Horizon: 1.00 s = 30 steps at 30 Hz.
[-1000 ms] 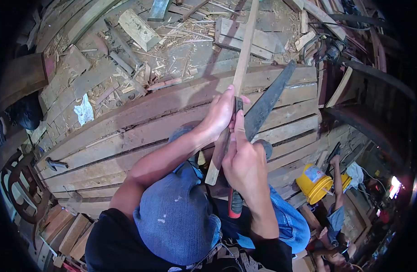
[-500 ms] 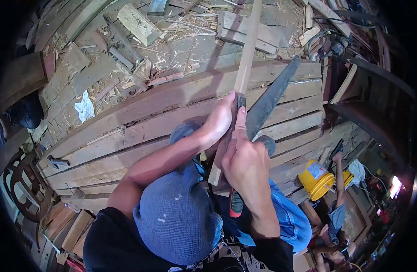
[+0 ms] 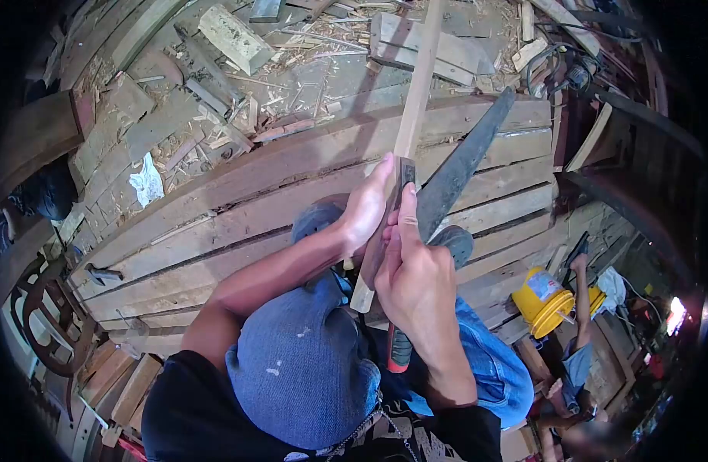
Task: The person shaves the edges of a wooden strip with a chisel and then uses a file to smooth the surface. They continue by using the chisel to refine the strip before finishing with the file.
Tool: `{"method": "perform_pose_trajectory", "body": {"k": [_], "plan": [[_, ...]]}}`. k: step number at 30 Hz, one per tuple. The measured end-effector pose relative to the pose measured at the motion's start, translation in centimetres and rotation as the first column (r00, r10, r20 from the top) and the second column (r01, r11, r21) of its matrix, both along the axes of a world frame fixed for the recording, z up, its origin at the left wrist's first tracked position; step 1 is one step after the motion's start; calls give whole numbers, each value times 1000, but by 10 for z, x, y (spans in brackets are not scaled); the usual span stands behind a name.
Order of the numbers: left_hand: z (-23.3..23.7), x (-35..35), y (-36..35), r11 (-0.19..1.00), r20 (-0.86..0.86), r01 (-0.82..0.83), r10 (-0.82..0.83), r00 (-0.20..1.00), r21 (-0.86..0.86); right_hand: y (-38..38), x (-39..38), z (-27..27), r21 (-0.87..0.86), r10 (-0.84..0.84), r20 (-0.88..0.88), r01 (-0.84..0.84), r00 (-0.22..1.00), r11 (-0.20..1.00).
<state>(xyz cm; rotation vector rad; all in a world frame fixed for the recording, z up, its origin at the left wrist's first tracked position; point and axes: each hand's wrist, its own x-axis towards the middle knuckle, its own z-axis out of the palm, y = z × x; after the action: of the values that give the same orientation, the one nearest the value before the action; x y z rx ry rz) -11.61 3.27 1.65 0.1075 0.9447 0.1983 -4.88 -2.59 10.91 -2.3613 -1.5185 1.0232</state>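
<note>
A long pale wooden strip (image 3: 418,92) runs away from my lap. Over its near part lies a dark brown wooden block (image 3: 404,168) with a dark plate near its far end. My left hand (image 3: 365,206) presses against the block's left side, fingers together. From the other side, my right hand (image 3: 418,277) wraps the block, index finger stretched along it. Just right of the hands lies a saw blade (image 3: 465,169), pointing away. A black and red handle (image 3: 399,350) shows under my right wrist; its join to the blade is hidden.
Beneath the work is a slatted wooden platform (image 3: 238,208) with a small metal clamp-like piece (image 3: 101,276) on it. Wood offcuts (image 3: 234,40) and shavings litter the far floor. A yellow bucket (image 3: 540,300) stands at right, beside another person's leg (image 3: 582,300). A carved chair back (image 3: 50,312) is at left.
The view has shifted slightly, moving the surroundings a little to the right. Both hands stay on the block in nearly the same place.
</note>
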Motion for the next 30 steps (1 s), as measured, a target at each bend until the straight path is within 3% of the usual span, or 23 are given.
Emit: {"method": "perform_pose_trajectory", "body": {"k": [5,8,9,11,12,16,24,26,30], "plan": [[1,3,-1,999,-103,54,-53,993,2,8,-2,4,-136,-28,21,30,999,990],[4,24,1,956,-284,-230,173,943,-182,22,8,-6,-138,13,34,-8,999,990],[0,19,-2,957,-283,-226,169,944,-183,20,9,-5,-139,9,35,-4,999,990],[-13,2,-5,997,-106,27,-35,994,-75,17,8,-4,-129,6,-2,-7,1000,992],[-4,1,1,996,-97,86,-85,992,5,14,7,-1,-166,51,29,-45,998,985],[-8,2,1,996,-108,91,-91,990,-7,17,9,2,-138,1,-31,-5,1000,990],[-27,5,-12,1000,-101,2,1,995,21,19,1,-5,-157,13,47,-6,999,988],[-26,4,-13,991,-9,-109,109,994,-81,29,8,-9,-138,54,105,-39,993,990],[-31,-1,-11,998,126,-64,66,990,-22,38,14,-21,-44,-10,110,15,994,999]]}}
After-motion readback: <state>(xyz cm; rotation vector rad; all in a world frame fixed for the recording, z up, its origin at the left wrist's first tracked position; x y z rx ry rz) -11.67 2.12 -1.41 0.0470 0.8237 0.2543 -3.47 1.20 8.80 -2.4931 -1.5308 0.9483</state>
